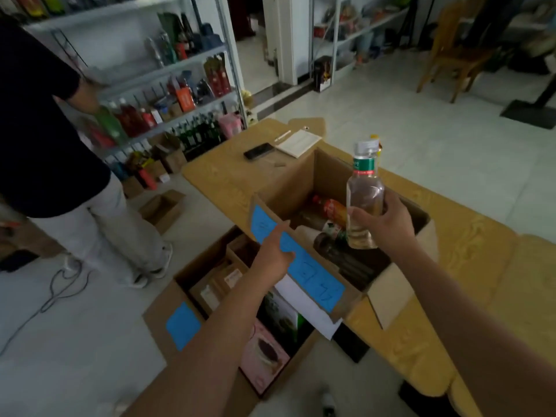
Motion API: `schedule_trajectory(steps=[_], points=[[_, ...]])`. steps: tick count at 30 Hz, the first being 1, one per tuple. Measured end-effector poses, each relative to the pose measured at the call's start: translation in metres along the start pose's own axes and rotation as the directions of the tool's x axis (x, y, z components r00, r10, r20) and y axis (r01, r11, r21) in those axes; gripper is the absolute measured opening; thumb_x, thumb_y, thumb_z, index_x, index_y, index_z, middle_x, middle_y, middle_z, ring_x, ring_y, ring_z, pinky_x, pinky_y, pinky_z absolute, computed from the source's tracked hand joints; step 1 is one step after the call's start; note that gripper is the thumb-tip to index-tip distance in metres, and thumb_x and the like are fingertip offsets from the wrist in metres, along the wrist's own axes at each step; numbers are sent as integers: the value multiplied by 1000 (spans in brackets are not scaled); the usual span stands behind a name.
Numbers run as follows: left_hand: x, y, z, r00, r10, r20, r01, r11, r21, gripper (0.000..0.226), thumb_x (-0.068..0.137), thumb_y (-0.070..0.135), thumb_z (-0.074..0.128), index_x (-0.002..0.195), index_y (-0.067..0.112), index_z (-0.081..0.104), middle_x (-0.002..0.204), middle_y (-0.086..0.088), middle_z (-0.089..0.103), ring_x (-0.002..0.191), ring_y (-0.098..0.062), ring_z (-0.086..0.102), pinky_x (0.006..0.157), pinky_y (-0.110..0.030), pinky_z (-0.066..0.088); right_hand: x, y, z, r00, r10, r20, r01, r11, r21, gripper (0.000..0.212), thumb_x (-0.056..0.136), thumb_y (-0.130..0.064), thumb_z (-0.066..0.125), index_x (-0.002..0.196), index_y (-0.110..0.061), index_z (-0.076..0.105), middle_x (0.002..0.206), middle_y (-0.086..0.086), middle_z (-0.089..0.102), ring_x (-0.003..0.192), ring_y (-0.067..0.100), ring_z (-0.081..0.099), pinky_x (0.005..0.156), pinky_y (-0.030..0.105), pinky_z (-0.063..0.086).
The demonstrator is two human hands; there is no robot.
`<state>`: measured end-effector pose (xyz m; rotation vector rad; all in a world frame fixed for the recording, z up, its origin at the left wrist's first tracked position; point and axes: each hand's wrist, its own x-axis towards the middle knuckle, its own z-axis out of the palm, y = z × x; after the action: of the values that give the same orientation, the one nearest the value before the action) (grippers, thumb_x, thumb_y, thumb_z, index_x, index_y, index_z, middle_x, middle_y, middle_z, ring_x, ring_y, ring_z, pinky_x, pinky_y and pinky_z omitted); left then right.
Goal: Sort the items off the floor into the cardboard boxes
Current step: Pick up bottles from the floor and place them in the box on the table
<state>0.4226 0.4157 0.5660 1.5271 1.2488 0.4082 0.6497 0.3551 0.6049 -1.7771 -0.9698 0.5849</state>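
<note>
Fingers (359, 216) of the right hand (388, 218) are wrapping round the lower body of a clear bottle of pale liquid with a green neck label (364, 197), holding it upright over the open brown cardboard box (301, 176) on the yellow wooden table (451, 236). The bottle is probably weighty and smooth-walled, so gripping mid-body suits it. Glass or plastic is not telling, so I am judging it breakable against the dark bottles (329, 207) lying inside. The left hand (272, 251) is resting on the box's blue-labelled flap (313, 272); whether it is gripping is unclear. Shadow is hiding the box's bottom.
</note>
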Motion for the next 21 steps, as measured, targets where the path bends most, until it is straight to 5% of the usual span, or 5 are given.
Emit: schedule_trajectory(steps=[3,6,15,18,21], points=[[17,2,22,990,-28,138,0,979,202,82,88,33,67,148,46,13,160,-4,-11,141,-30,29,103,-34,42,36,28,-5,997,60,47,-54,991,-124,72,73,-44,79,134,-24,48,102,-18,58,86,1,56,67,17,43],[26,4,32,980,-124,152,79,959,272,90,83,40,71,148,46,9,157,-4,-26,144,-35,19,110,-41,32,61,54,4,973,174,149,-129,954,-271,78,71,-43,81,136,-23,44,117,-3,62,92,13,57,74,31,48],[34,7,21,975,-153,160,100,949,299,78,77,37,78,138,46,31,146,1,18,114,-20,44,102,-43,44,93,82,46,766,453,456,-40,741,-670,70,79,-42,70,137,-11,46,123,16,61,111,31,59,95,39,49],[33,6,18,972,-164,170,115,956,269,74,78,35,78,137,45,34,147,3,19,123,-25,44,104,-45,43,94,86,55,695,499,517,141,611,-779,51,93,-24,60,138,-5,47,138,17,53,125,31,52,101,36,43],[32,4,16,973,-154,170,115,969,218,66,82,36,74,136,43,38,143,4,24,115,-17,46,94,-30,47,93,82,58,682,517,517,280,468,-838,44,98,-23,52,140,-8,46,143,14,49,130,29,48,103,35,40]])
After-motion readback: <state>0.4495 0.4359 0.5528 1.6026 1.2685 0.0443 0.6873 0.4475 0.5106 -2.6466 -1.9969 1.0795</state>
